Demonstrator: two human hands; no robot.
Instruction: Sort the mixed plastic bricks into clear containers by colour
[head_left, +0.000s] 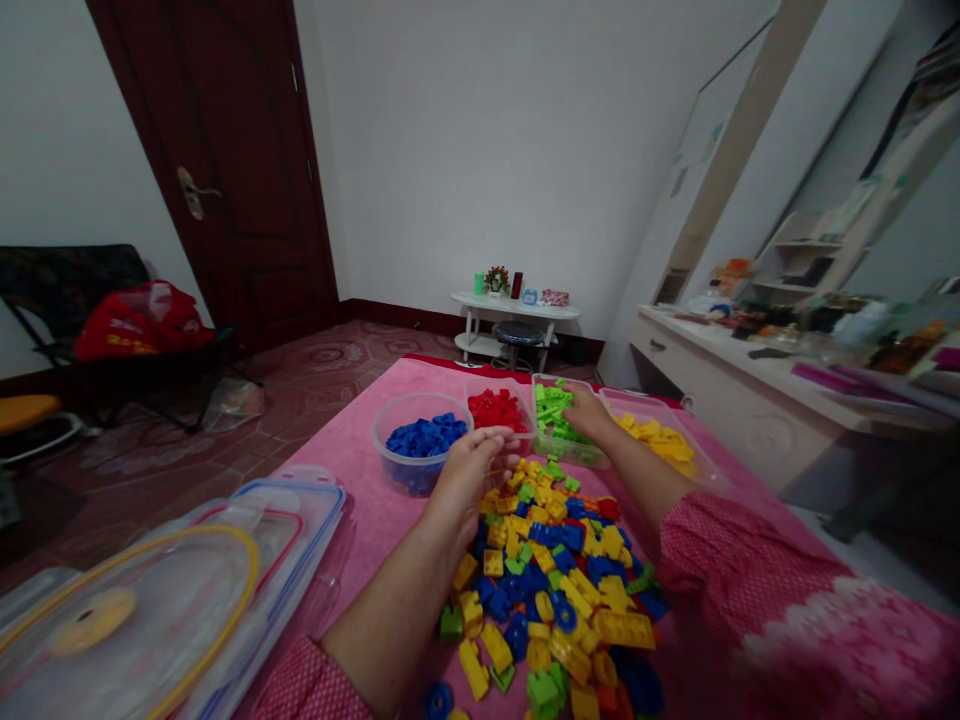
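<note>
My left hand [478, 468] is over the near side of the red-brick box, above the back of a loose pile of toy building bricks [551, 560]. Its fingers curl inward, and I cannot make out what, if anything, is between them. My right hand [589, 412] reaches into the clear box of green bricks [553, 405], its fingertips down by the bricks and mostly hidden. Red bricks [496, 408] fill a clear box in the middle. A round clear tub [412, 473] of blue bricks stands left, and a box with yellow bricks [660, 440] right.
Clear lids [277, 510] with coloured rims are stacked at the table's left. The pink cloth [375, 430] covers the table. On the right stands a cluttered white dresser [720, 370]; a small white stand [480, 305] is by the far wall.
</note>
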